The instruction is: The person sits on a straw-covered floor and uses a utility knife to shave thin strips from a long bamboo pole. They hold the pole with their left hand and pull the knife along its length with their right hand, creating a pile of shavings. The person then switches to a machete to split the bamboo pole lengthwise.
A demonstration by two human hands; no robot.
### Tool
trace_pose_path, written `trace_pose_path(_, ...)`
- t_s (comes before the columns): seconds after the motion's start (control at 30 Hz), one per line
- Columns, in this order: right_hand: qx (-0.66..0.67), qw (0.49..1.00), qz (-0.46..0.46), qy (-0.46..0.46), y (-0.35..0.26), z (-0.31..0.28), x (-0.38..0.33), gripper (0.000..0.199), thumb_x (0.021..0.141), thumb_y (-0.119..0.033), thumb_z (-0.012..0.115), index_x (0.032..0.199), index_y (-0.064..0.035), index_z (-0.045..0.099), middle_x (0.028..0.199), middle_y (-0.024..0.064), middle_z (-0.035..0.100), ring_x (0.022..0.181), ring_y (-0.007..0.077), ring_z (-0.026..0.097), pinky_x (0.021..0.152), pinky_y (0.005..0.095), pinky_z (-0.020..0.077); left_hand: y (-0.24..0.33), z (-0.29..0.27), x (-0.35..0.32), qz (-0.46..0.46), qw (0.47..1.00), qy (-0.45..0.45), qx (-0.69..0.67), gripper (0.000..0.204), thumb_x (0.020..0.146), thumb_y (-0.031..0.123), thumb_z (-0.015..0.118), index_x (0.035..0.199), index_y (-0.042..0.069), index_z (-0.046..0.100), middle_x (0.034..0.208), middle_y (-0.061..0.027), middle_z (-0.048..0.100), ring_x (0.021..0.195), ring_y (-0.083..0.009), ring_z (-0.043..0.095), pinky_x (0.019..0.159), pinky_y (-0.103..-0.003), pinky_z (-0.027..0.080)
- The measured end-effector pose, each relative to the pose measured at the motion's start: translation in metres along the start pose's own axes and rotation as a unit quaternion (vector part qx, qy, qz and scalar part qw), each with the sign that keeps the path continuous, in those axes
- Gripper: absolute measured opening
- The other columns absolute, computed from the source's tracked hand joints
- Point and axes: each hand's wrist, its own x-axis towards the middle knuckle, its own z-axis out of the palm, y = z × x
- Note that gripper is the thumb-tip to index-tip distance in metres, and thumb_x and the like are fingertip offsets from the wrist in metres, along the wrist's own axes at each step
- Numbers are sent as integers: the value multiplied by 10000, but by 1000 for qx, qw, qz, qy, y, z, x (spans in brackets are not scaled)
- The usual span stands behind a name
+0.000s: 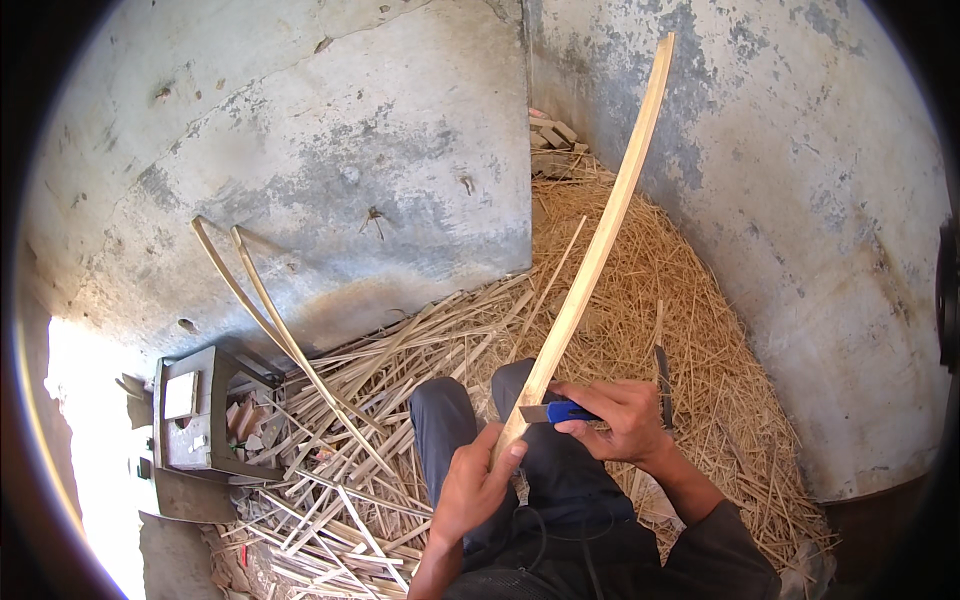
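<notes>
A long, pale wooden strip (592,262), slightly bowed, slants from my lap up toward the far right wall. My left hand (474,487) is closed around its lower end, with the thumb along the near face. In my right hand (622,420) is a blue-handled knife (570,411), fingers wrapped round the handle. Its flat metal blade lies across the strip just above my left hand and appears to touch it. Part of the handle is hidden by my fingers, and the strip's bottom end is hidden by my left hand.
Loose wooden strips (340,420) litter the floor at left; a heap of thin shavings (690,320) spreads at right. Two long bent strips (270,310) lean on the wall. A grey box-like frame (210,410) holding scraps stands left. A dark flat tool (664,385) sits beyond my right hand.
</notes>
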Motion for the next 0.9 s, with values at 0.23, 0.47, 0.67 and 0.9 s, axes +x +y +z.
trace_pose_path(0.23, -1, 1000, 6, 13, 3, 5, 2, 384, 897, -441, 799, 1137, -141, 799, 680, 23, 643, 529, 203, 628, 492, 341, 469, 2, 2, -3, 10, 999, 21, 36, 266, 1089, 222, 591, 989, -20, 545, 700, -261, 573, 697, -510, 585, 595, -504, 430)
trace_pose_path(0.47, 1, 1000, 14, 5, 13, 7, 6, 377, 905, -447, 785, 1137, -151, 807, 730, 21, 712, 558, 206, 668, 518, 336, 503, -5, 2, -6, -17, 997, 23, 74, 297, 1096, 249, 576, 967, -15, 533, 725, -278, 591, 738, -536, 590, 618, -551, 429)
trace_pose_path(0.67, -20, 1000, 16, -1, 14, 14, 3, 381, 909, -458, 777, 1141, -157, 808, 705, 14, 681, 527, 207, 634, 502, 343, 488, -7, 1, -9, -24, 994, 35, 105, 315, 1100, 271, 568, 963, -10, 530, 728, -292, 597, 747, -548, 596, 636, -577, 435)
trace_pose_path(0.9, -40, 999, 7, -9, 17, 22, -1, 398, 909, -442, 781, 1167, -140, 805, 675, 26, 654, 517, 234, 620, 494, 350, 483, -16, -2, -12, -23, 991, 31, 129, 319, 1101, 288, 562, 985, -8, 533, 733, -300, 603, 752, -561, 593, 642, -596, 434)
